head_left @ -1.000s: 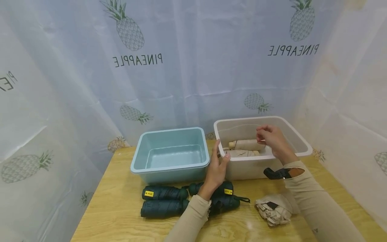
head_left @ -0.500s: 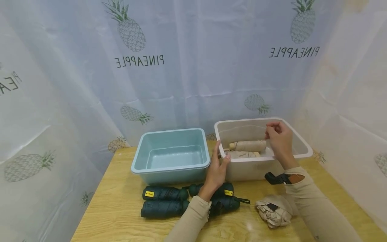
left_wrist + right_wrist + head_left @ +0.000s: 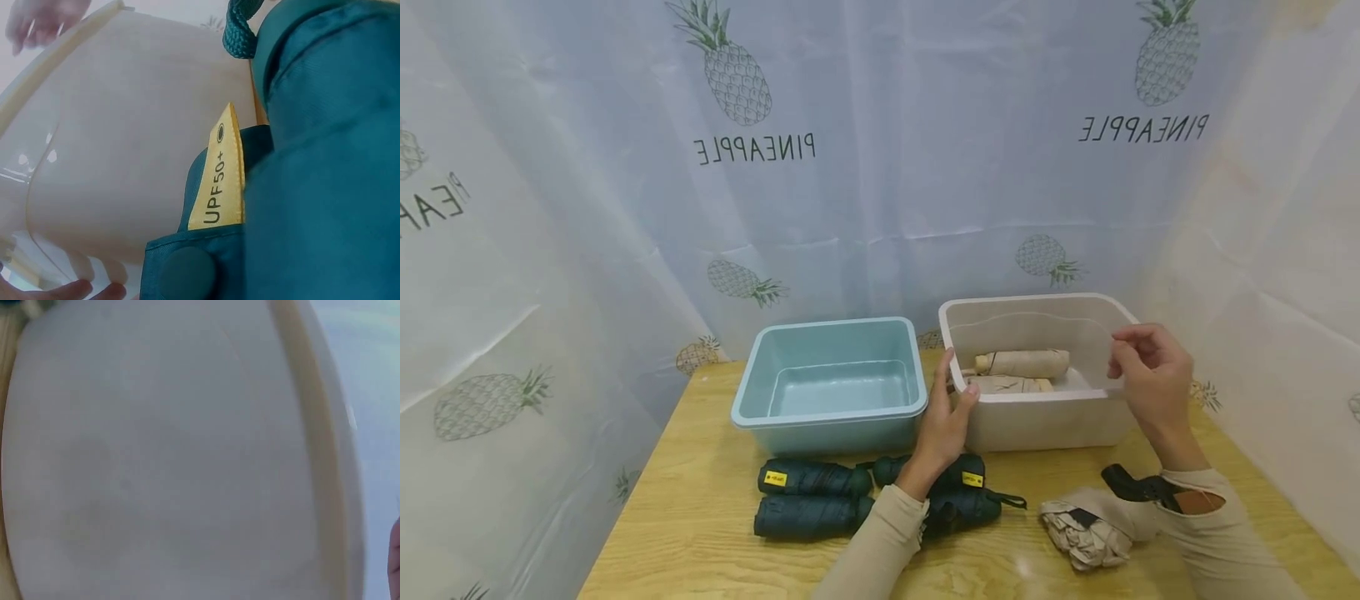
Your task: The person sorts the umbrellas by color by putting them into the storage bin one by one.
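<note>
A pale curtain (image 3: 917,200) printed with pineapples and mirrored lettering surrounds the wooden table (image 3: 655,533). On the table, at the right, stands the white bin (image 3: 1037,427), the largest container, and just left of it the light blue bin (image 3: 835,435). The left hand (image 3: 946,423) rests at the white bin's near left corner, its fingers straight along the side wall and its thumb apart from them at the front rim. The right hand (image 3: 1156,379) is at the bin's right side, near the rim, with fingers loosely bent, thumb near the index finger and nothing visible between them; whether it touches the rim I cannot tell. Two beige rolls (image 3: 1028,363) lie side by side inside the white bin, towards its left, while a crumpled beige bundle (image 3: 1086,533) with a dark patch lies on the table by the right sleeve. Four dark green folded umbrellas (image 3: 808,517) lie in two rows before the bins, partly behind the left forearm. A black strap (image 3: 1138,485) circles the right wrist. Smallest is a yellow label (image 3: 220,175) on one umbrella, reading UPF50+
</note>
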Tool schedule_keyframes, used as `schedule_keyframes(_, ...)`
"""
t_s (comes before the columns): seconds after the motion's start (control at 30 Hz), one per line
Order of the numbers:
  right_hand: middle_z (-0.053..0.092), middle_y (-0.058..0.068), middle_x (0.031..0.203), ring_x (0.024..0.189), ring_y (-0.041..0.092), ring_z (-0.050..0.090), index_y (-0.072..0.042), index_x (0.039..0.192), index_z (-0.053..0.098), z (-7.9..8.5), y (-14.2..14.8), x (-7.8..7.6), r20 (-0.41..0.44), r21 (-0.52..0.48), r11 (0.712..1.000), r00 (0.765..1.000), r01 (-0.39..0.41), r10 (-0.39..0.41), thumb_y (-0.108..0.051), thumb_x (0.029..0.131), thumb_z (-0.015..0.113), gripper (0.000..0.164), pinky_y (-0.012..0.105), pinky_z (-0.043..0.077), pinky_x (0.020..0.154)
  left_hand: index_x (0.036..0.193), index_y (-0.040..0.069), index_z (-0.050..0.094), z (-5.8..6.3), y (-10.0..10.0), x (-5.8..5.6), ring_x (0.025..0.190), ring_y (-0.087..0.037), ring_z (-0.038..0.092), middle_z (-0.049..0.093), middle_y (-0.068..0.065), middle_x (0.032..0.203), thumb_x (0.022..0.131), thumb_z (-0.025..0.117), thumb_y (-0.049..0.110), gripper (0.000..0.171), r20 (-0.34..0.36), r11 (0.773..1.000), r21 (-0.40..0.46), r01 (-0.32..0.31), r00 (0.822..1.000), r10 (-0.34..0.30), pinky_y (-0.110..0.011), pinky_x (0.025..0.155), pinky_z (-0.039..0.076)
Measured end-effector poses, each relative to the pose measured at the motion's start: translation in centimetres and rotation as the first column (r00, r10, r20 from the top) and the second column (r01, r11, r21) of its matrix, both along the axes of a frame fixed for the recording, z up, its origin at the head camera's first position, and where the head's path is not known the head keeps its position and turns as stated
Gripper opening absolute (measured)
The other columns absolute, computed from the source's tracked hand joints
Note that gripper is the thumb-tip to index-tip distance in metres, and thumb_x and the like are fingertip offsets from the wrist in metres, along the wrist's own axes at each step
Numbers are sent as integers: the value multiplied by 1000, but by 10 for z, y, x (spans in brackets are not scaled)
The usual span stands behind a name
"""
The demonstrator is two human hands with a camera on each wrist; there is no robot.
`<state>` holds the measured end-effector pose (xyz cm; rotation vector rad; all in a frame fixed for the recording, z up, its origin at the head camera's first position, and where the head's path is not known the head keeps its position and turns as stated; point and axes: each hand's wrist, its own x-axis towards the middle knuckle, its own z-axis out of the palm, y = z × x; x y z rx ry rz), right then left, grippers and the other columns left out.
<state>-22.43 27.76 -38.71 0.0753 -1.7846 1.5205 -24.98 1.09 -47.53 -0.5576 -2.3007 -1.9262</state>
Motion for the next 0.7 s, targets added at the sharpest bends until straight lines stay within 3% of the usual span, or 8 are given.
schedule_keyframes(0.17, 61, 4, 56, 44, 11, 53, 8, 84, 67, -5, 31, 25, -229, -246, 966, 973, -74, 17, 13, 90, 57, 12, 17, 45, 47, 163, 42, 14, 2, 0, 0, 141, -30, 47, 38, -9, 162, 102, 46, 50, 69, 1, 1000, 6, -15, 1000, 15, -59, 109, 41)
schedule_keyframes(0.27, 60, 7, 56, 44, 13, 52, 10, 80, 64, -11, 48, 41, -241, -304, 949, 970, -81, 5, 14, 90, 58, 13, 18, 43, 45, 163, 43, 14, 2, -1, -1, 142, -30, 46, 36, -9, 163, 102, 46, 51, 69, 4, 1000, 9, -20, 1000, 20, -60, 109, 41)
schedule_keyframes(0.33, 62, 6, 59, 46, 13, 53, 8, 80, 64, -18, 59, 52, -151, -311, 948, 989, -58, 11, 11, 92, 60, 13, 19, 44, 47, 163, 44, 13, 2, -1, -1, 143, -30, 45, 34, -8, 164, 103, 46, 51, 69, 3, 1000, 11, -14, 1000, 14, -60, 110, 40)
schedule_keyframes(0.4, 65, 2, 66, 52, 11, 57, 2, 86, 66, -28, 72, 63, 14, -251, 967, 998, -54, 59, 6, 96, 62, 11, 18, 47, 51, 163, 44, 12, 1, 0, -1, 143, -30, 45, 33, -8, 165, 103, 46, 51, 69, 0, 1000, 14, -8, 1000, 8, -60, 110, 40)
schedule_keyframes(0.47, 68, -4, 73, 60, 9, 61, -5, 94, 68, -39, 85, 71, 194, -123, 987, 973, -100, 123, 0, 99, 61, 10, 18, 50, 56, 163, 44, 12, 1, 0, -1, 144, -31, 44, 32, -8, 165, 103, 46, 51, 69, -1, 1000, 15, -1, 1000, 1, -61, 110, 40)
schedule_keyframes(0.53, 69, -13, 82, 69, 6, 63, -15, 105, 67, -53, 96, 77, 355, 78, 978, 922, -194, 154, -4, 103, 58, 14, 19, 51, 61, 163, 44, 12, 1, 1, -1, 144, -30, 44, 33, -8, 165, 103, 46, 51, 69, 3, 1000, 12, 2, 1000, -2, -61, 110, 40)
schedule_keyframes(0.6, 68, -18, 89, 75, 5, 65, -14, 115, 65, -67, 104, 80, 471, 269, 917, 871, -294, 142, -6, 105, 55, 16, 21, 53, 65, 163, 44, 12, 1, 1, -1, 144, -31, 45, 33, -8, 165, 103, 46, 51, 69, 6, 1000, 11, 3, 1000, -3, -61, 110, 40)
schedule_keyframes(0.7, 68, -16, 105, 84, -2, 63, -5, 130, 59, -85, 109, 83, 607, 422, 789, 786, -446, 119, -11, 106, 53, 25, 25, 54, 67, 163, 44, 13, 1, 2, 0, 144, -31, 45, 34, -8, 164, 103, 46, 51, 69, 11, 1000, 10, 2, 1000, -2, -61, 109, 41)
